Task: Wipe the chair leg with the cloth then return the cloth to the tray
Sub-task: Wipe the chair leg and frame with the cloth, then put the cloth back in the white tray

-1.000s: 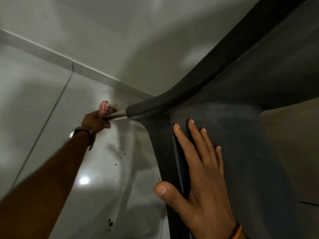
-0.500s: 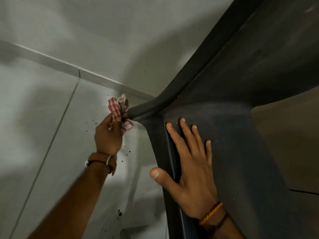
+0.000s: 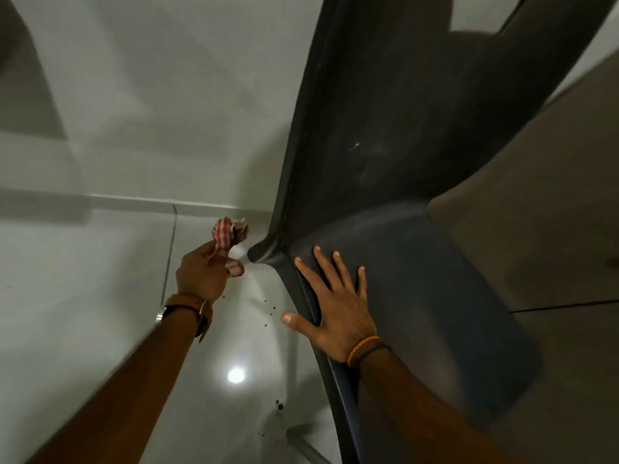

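Left hand (image 3: 204, 276): fingers curled tight round a bunched red-and-white checked cloth (image 3: 229, 234), which sticks up out of the fist toward 12 o'clock; one fold hangs by the knuckles. Cloth sits just beside the dark chair corner, at abt 9 o'clock from it, w/ a pale bit of chair leg (image 3: 242, 257) showing between fist and corner; can't tell if cloth actually touches the leg. Watch w/ brown strap (image 3: 187, 313) on that wrist. Right hand (image 3: 335, 309): fingers spread wide and flat, holding nothing, palm pressed on the dark chair seat (image 3: 418, 279), thumb out over the seat edge toward 9 o'clock. Orange and dark bands (image 3: 365, 349) on the right wrist. Vs 0.5 s ago: cloth and left hand much the same by the corner, right hand's flat press unchanged; the view has swung, so the chair back (image 3: 385, 95) now runs up to 12 o'clock w/ a cut-out visible near the top. Pale tiled floor (image 3: 83, 262) w/ a bright light reflection at 6 o'clock from the left hand, dark specks scattered near it. Tray not visible.
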Tool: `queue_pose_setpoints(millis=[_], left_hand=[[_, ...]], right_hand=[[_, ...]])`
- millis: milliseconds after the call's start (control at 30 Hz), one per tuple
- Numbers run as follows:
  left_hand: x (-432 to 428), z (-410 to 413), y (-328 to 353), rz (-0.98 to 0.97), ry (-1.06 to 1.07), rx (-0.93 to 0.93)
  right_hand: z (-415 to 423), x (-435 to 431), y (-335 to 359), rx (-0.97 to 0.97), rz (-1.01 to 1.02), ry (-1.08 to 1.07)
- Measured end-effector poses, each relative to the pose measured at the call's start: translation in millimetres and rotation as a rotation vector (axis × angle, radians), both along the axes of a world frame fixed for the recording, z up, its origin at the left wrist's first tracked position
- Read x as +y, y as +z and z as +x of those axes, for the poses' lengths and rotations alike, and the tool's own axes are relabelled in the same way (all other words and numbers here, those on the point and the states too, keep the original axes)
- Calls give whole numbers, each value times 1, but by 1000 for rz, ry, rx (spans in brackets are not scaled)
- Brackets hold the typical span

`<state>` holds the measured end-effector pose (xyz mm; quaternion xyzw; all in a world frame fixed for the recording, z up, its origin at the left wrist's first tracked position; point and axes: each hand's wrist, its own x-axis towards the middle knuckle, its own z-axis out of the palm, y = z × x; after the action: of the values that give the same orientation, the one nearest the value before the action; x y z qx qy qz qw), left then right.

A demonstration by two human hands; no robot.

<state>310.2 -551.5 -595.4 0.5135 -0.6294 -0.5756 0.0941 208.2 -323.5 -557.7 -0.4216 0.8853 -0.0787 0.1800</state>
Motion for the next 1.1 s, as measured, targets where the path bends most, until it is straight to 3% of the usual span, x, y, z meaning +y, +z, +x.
queue_pose_setpoints(millis=[167, 333, 500, 633, 733, 933, 1100], left_hand=[[-33, 12, 70, -132, -85, -84], [-58, 15, 167, -275, -126, -87], [-53, 4, 306, -504, -51, 74], [-41, -14, 443, -764, -60, 207], [-19, -37, 532, -846, -56, 272], [102, -105, 648, -1062, -420, 462], [243, -143, 685, -1156, -806, 644]], right_hand=[[-2, -6, 39, -112, 73, -27], [-2, 9, 116, -55, -3, -90], [-13, 43, 230, 47, 13, -179], [-35, 82, 355, 155, -15, -267], [-50, 121, 446, 263, -63, -346], [-64, 228, 581, 425, -20, -535], [-59, 330, 625, 451, -84, -709]])
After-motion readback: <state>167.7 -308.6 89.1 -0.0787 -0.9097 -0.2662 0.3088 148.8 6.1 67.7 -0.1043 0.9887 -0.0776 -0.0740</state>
